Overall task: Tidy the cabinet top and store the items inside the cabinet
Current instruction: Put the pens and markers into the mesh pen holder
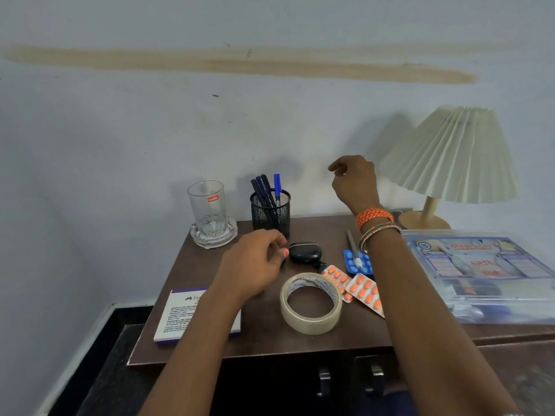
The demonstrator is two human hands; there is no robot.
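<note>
On the dark brown cabinet top (264, 334) lie a roll of clear tape (310, 303), orange pill strips (357, 288), a blue pill strip (350, 261) with a pen (353, 250) across it, a black earbud case (305, 252) and a white box with purple edges (180, 316). A black mesh holder (271, 213) with several pens stands at the back. My left hand (255, 262) hovers beside the earbud case, fingers loosely curled, holding nothing. My right hand (356, 181) is raised above the back of the top, fingers loosely bent, empty.
A glass (207, 208) sits on a glass coaster at the back left. A pleated table lamp (450, 157) stands at the back right, with a clear first-aid box (483, 274) in front of it. Two cabinet door handles (350, 382) show below the front edge.
</note>
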